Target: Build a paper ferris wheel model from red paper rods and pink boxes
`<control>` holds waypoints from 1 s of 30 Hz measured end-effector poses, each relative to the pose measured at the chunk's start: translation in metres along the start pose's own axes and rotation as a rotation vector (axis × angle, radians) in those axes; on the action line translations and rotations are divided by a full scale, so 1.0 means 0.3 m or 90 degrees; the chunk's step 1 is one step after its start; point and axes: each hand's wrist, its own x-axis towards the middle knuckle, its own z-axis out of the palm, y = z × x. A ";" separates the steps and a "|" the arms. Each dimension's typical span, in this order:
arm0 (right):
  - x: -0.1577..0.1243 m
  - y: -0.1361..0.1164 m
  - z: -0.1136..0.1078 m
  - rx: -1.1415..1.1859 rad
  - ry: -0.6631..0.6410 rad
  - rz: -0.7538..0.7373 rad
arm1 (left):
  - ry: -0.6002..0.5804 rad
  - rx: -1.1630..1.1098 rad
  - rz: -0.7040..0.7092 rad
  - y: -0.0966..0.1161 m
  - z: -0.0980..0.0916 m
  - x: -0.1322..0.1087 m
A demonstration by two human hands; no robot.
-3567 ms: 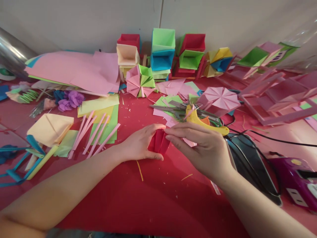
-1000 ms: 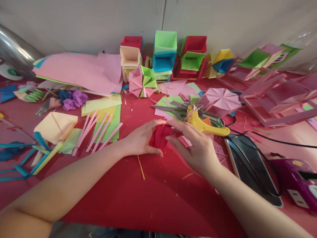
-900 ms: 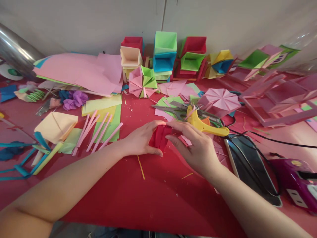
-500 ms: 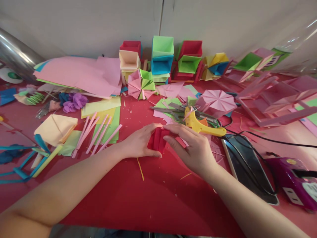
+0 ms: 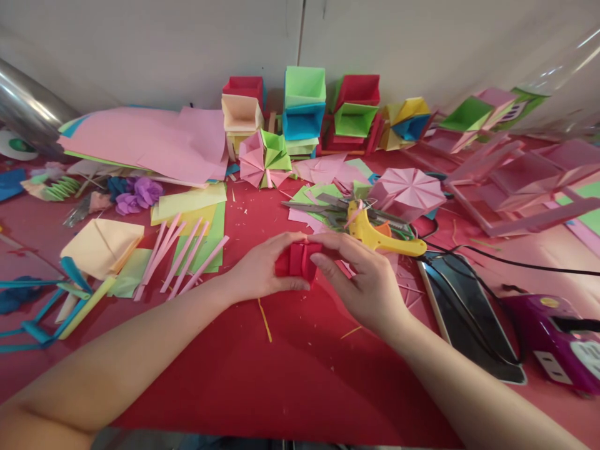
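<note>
A small folded red paper piece (image 5: 297, 259) is held between both hands over the red tabletop (image 5: 281, 369). My left hand (image 5: 262, 265) wraps round its left side, thumb along the near edge and fingers at the far edge. From the right, my right hand (image 5: 359, 275) grips it with bent fingers at the far edge and the thumb on its right side. Parts of the paper are hidden by the fingers. Just beyond my right hand lies a yellow glue gun (image 5: 382, 240); left of my left hand are several pink paper strips (image 5: 187, 259).
Folded paper boxes (image 5: 304, 122) stand along the wall. Scissors (image 5: 323, 207) lie beside the glue gun. To the right are a phone (image 5: 469, 319), black cables (image 5: 515, 267) and a purple power unit (image 5: 548, 340). Pink paper sheets (image 5: 150, 140) lie back left, a blue paper frame (image 5: 42, 325) at left.
The red paper piece has turned slightly in my hands, so a raised band on it shows more plainly. My left fingers have shifted a little. The whole view has moved slightly.
</note>
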 end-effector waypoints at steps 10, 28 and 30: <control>-0.013 -0.007 0.017 0.077 -0.028 0.073 | 0.013 -0.064 0.004 0.005 0.002 0.011; 0.021 0.113 -0.152 -0.484 -0.026 0.078 | -0.083 -0.012 0.031 0.002 -0.046 -0.003; 0.021 0.119 -0.192 -0.583 -0.075 0.127 | -0.085 -0.011 0.027 0.005 -0.046 -0.004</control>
